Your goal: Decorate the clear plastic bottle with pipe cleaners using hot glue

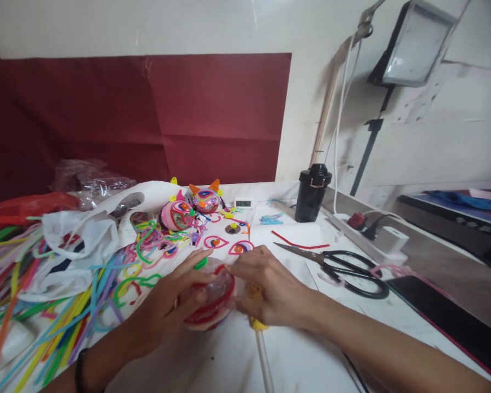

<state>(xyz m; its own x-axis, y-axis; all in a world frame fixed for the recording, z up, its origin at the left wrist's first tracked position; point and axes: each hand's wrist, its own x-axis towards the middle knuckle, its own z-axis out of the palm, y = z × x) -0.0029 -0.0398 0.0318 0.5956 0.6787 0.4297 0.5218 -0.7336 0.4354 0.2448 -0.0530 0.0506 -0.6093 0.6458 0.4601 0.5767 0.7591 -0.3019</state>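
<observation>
Apparently mid-gluing: left hand holds a clear round plastic ball banded with fuzzy red strips, near centre; right hand, just right, seems to grip a yellow plastic glue gun. Next move likely needs careful strip pressing.

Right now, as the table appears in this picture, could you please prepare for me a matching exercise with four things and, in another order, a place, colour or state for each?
1. scissors
2. lidded bottle
3. small digital display
4. red-rimmed round piece

A. white casing, dark screen
B. between the left hand and the right hand
C. lying flat, black handles
D. black, standing upright

Pairs: 1-C, 2-D, 3-A, 4-B
</observation>
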